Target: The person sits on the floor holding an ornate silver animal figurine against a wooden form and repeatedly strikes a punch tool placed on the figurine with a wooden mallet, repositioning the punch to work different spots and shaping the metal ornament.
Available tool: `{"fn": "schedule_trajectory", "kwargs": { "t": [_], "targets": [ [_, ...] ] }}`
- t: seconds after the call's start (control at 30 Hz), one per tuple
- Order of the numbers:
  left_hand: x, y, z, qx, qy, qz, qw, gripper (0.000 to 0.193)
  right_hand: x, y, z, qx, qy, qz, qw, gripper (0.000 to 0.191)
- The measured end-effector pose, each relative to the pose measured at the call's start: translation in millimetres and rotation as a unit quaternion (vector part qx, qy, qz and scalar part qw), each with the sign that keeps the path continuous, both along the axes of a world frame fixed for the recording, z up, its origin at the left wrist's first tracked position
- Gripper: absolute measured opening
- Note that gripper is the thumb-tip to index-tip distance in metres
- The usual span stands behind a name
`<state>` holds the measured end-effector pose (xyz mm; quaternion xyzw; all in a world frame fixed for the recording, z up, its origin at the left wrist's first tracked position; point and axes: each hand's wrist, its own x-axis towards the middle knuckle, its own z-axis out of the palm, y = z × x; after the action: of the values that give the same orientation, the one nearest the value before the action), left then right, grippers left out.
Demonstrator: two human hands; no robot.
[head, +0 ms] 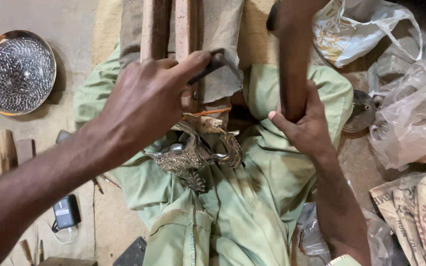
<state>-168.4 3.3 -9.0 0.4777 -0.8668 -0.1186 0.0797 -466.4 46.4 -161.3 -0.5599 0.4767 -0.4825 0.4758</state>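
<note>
My left hand [146, 101] pinches a small dark metal tool [212, 65] between thumb and fingers, its tip against a wooden stake [188, 29]. Below the hand, an ornate silver and brass metal figure [193, 152] rests on my green-clothed lap, tied to the wood with orange string [208, 112]. My right hand [304, 123] grips a dark wooden handle [292, 59] that rises upright to the top of the view; its head is only partly visible.
An embossed round metal plate [16, 71] lies at the far left on the floor. Plastic bags [410, 113] and folded newspaper [420, 212] pile up on the right. A small black charger [66, 212] and wooden pieces [15, 150] lie at lower left.
</note>
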Motion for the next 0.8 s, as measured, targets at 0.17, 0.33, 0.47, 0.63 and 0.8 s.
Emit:
{"fn": "schedule_trajectory", "kwargs": {
  "t": [0.17,0.33,0.47,0.63,0.8],
  "targets": [
    [8.4,14.1,-9.0,-0.058,0.039,0.007,0.997,0.053,1.1,-14.2,32.2,-0.109,0.213,0.021,0.971,0.063],
    [13.0,21.6,-14.6,-0.08,0.047,0.031,0.995,0.059,-9.3,-30.9,65.8,-0.229,0.344,0.006,0.911,0.056],
    [15.0,30.9,-23.1,-0.114,0.112,0.037,0.986,0.061,-14.0,-30.2,86.7,-0.25,0.389,0.021,0.886,0.052],
    [20.3,54.1,-38.5,-0.167,0.152,0.068,0.972,0.058,-14.6,-19.5,104.7,-0.312,0.34,0.028,0.887,0.051],
    [23.5,59.9,-55.7,-0.238,0.165,0.061,0.955,0.046,-19.6,-11.4,110.1,-0.379,0.332,0.024,0.864,0.054]
  ]
}}
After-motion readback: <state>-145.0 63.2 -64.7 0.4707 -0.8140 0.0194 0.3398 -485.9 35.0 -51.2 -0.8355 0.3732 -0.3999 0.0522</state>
